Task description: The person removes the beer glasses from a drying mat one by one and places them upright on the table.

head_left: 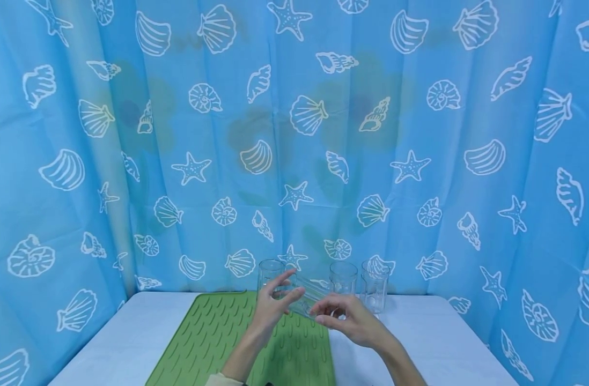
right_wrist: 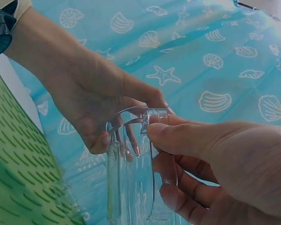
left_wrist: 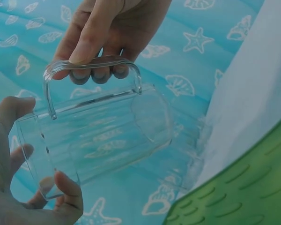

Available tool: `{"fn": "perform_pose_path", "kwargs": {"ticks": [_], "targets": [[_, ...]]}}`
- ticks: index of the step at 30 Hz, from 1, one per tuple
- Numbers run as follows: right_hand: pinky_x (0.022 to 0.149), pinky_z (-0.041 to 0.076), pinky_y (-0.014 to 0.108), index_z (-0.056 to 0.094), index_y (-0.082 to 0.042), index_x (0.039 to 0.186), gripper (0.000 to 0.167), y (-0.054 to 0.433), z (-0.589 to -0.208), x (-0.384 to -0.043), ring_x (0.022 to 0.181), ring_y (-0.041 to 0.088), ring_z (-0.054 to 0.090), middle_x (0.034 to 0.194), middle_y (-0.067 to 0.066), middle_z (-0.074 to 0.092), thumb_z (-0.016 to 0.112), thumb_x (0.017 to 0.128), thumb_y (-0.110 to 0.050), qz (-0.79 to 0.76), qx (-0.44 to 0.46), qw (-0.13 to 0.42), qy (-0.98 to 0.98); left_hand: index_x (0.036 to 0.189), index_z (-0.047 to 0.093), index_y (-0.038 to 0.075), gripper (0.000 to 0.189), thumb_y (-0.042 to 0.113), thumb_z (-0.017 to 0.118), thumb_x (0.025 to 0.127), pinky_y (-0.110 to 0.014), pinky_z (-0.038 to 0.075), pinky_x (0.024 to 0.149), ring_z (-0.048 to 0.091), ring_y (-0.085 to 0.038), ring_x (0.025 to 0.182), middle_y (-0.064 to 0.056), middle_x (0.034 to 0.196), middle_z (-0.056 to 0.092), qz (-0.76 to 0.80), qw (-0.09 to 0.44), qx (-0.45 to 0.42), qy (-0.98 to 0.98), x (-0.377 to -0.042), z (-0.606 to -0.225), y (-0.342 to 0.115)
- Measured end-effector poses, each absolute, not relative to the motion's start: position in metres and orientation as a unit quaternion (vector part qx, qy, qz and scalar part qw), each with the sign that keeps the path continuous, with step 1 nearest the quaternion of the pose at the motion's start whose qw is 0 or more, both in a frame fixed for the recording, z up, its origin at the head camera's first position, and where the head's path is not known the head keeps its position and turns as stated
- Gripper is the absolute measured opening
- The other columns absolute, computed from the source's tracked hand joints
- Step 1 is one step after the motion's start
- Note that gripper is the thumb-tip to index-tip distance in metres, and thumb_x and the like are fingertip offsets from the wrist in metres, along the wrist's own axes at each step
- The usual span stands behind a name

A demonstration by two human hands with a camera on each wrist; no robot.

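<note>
Between both hands (head_left: 271, 306) (head_left: 348, 319), seemingly glass mug (left_wrist: 105, 136)

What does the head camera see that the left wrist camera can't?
Of the two, only the head view shows the right forearm, a beige sleeve cuff and, clearly, three upright glasses.

Only the left wrist view clearly shows the handle of the glass mug, with the right hand gripping it.

Both show the mug, right hand, left hand, green drying mat, white table and seashell curtain.
</note>
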State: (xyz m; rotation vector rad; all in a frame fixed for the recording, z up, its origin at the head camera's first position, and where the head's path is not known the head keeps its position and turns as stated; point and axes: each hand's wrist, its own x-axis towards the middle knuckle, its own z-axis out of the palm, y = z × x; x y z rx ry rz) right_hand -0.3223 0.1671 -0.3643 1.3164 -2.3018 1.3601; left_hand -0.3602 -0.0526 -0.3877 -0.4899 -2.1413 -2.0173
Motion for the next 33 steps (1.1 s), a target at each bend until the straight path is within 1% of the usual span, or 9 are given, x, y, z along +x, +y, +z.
{"fn": "perform_pose_path", "kwargs": {"ticks": [5,9,13,16,18,21,23,30,33], "targets": [[0.062,0.059,0.026,0.07,-0.006,0.11,0.018,0.1689,-0.3693,-0.3269,0.074,0.011,0.064,0.088,0.017,0.069,0.057,0.099,-0.008,0.461,0.448,0.074,-0.762,0.139,0.055,0.029,0.06,0.04,0.076,0.084,-0.028,0.055,0.072,0.057,-0.028,0.117,-0.018,0.141,0.046,-0.674,0.069,-0.16,-0.718,-0.3616,-0.3895,-0.0517],[0.062,0.059,0.026,0.07,-0.006,0.11,0.018,0.1699,-0.3723,-0.3292,0.074,0.007,0.063,0.089,0.017,0.069,0.057,0.099,-0.01,0.466,0.444,0.065,-0.763,0.139,0.055,0.031,0.06,0.041,0.076,0.084,-0.028,0.055,0.073,0.058,-0.027,0.116,-0.018,0.143,0.045,-0.673,0.064,-0.159,-0.72,-0.3615,-0.3898,-0.0512],[0.063,0.059,0.027,0.07,-0.005,0.11,0.018,0.1709,-0.3732,-0.3307,0.076,0.003,0.062,0.09,0.021,0.069,0.056,0.1,-0.009,0.47,0.444,0.06,-0.761,0.14,0.054,0.03,0.061,0.042,0.075,0.084,-0.029,0.055,0.072,0.058,-0.025,0.114,-0.018,0.143,0.045,-0.667,0.068,-0.161,-0.724,-0.36,-0.3888,-0.0507],[0.063,0.059,0.027,0.07,-0.004,0.11,0.018,0.1715,-0.373,-0.3313,0.076,0.006,0.064,0.09,0.023,0.068,0.055,0.1,-0.007,0.469,0.449,0.062,-0.758,0.14,0.054,0.03,0.062,0.043,0.076,0.084,-0.031,0.056,0.073,0.058,-0.026,0.115,-0.016,0.143,0.045,-0.664,0.072,-0.16,-0.727,-0.3587,-0.3876,-0.0504],[0.064,0.059,0.027,0.07,-0.005,0.11,0.018,0.1716,-0.3726,-0.3309,0.076,0.011,0.065,0.09,0.024,0.068,0.055,0.1,-0.007,0.468,0.45,0.065,-0.758,0.139,0.054,0.032,0.061,0.043,0.076,0.083,-0.034,0.058,0.074,0.058,-0.027,0.116,-0.015,0.142,0.046,-0.665,0.074,-0.158,-0.727,-0.3587,-0.3871,-0.0504],[0.065,0.059,0.027,0.07,-0.006,0.11,0.018,0.1713,-0.3719,-0.3299,0.077,0.015,0.065,0.09,0.021,0.068,0.055,0.1,-0.008,0.464,0.445,0.068,-0.763,0.139,0.054,0.033,0.061,0.043,0.077,0.083,-0.037,0.058,0.077,0.056,-0.028,0.12,-0.014,0.142,0.047,-0.665,0.076,-0.156,-0.726,-0.3594,-0.3869,-0.0508],[0.066,0.059,0.026,0.069,-0.006,0.109,0.018,0.1711,-0.3717,-0.3294,0.078,0.018,0.066,0.091,0.019,0.069,0.055,0.1,-0.009,0.463,0.44,0.068,-0.767,0.139,0.054,0.033,0.062,0.044,0.077,0.083,-0.036,0.058,0.078,0.056,-0.029,0.121,-0.013,0.142,0.048,-0.664,0.076,-0.153,-0.728,-0.36,-0.387,-0.0512],[0.068,0.06,0.027,0.069,-0.007,0.11,0.018,0.17,-0.3728,-0.3297,0.08,0.019,0.066,0.094,0.016,0.07,0.055,0.1,-0.009,0.467,0.426,0.069,-0.772,0.141,0.052,0.03,0.065,0.046,0.076,0.083,-0.03,0.058,0.077,0.055,-0.03,0.124,-0.013,0.144,0.05,-0.657,0.078,-0.152,-0.734,-0.3603,-0.3873,-0.0528],[0.069,0.06,0.027,0.069,-0.007,0.111,0.018,0.1695,-0.3739,-0.3299,0.081,0.015,0.066,0.095,0.015,0.07,0.054,0.101,-0.01,0.47,0.423,0.071,-0.772,0.143,0.05,0.029,0.068,0.045,0.076,0.083,-0.03,0.059,0.078,0.054,-0.033,0.125,-0.014,0.144,0.05,-0.658,0.077,-0.155,-0.733,-0.3602,-0.3876,-0.0541]]}}
